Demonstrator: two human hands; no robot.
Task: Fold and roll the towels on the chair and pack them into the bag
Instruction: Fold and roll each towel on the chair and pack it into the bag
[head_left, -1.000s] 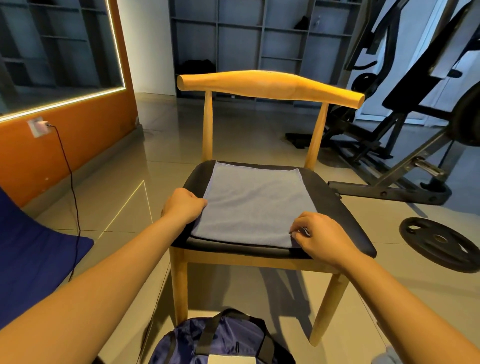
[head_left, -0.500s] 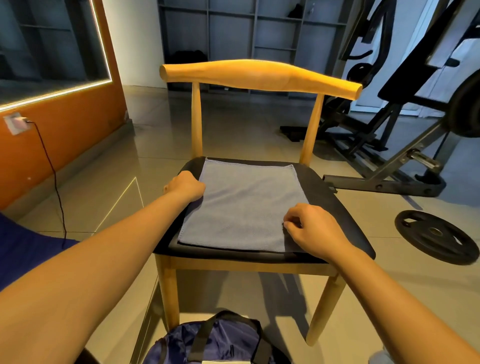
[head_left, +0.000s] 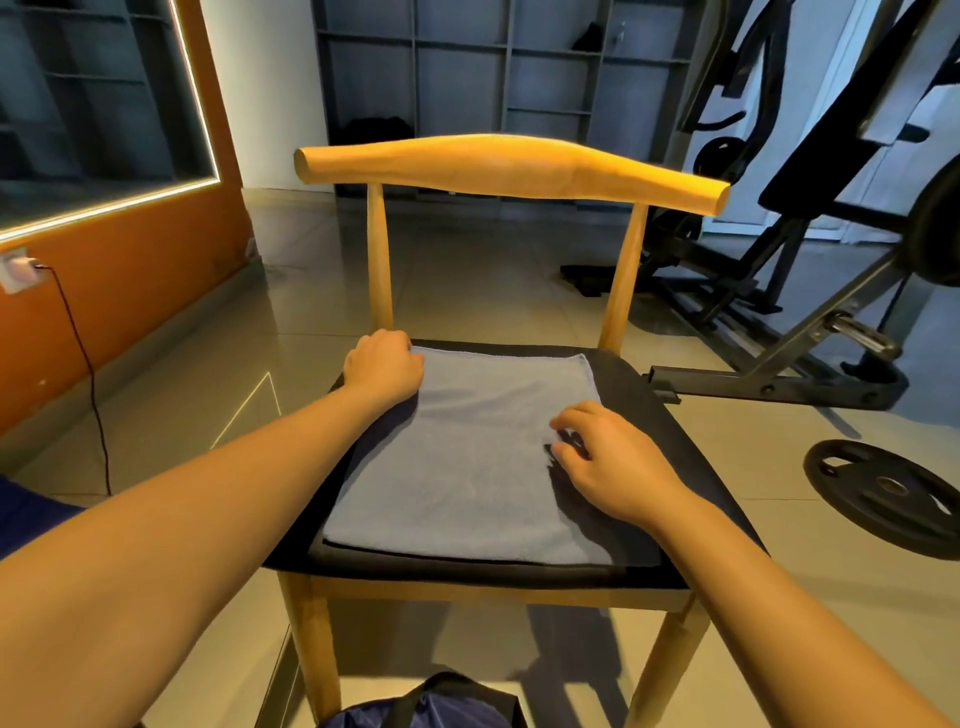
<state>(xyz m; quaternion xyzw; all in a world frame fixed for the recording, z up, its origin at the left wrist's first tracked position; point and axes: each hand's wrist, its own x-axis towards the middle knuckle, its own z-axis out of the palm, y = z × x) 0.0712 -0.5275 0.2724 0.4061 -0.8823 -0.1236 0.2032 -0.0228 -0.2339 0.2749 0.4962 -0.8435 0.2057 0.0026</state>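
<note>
**Figure. Head view, towel laid out on the chair seat.** You are looking down at a wooden chair (head_left: 511, 165) with a black padded seat and a curved backrest rail. One towel (head_left: 467, 467) lies on the seat: pale grey-blue, short-piled, roughly rectangular and spread flat, with a stitched hem visible along its far edge. It covers most of the seat, leaving black padding bare at the right and along the front. A darker strip shows beneath its left and near edges (whether this is a second towel or part of the seat cannot be told).

Your left hand (head_left: 384, 366) sits at the towel's far-left corner, beside the left backrest post, knuckles up and fingers curled down over the corner, gripping it. Your right hand (head_left: 615, 460) lies over the towel's right edge, about midway along it. Its fingers (head_left: 563, 421) are arched with the tips on the cloth, and whether they pinch the fabric or merely press on it cannot be told. Both forearms reach in from the bottom of the view, and the left one crosses the seat's left edge.

On the floor in front of the chair, at the bottom edge of the view, the top of a dark blue bag (head_left: 426, 709) with a black strap is visible. A black weight plate (head_left: 883, 491) lies flat on the tiled floor to the right, well apart from the chair.
</note>
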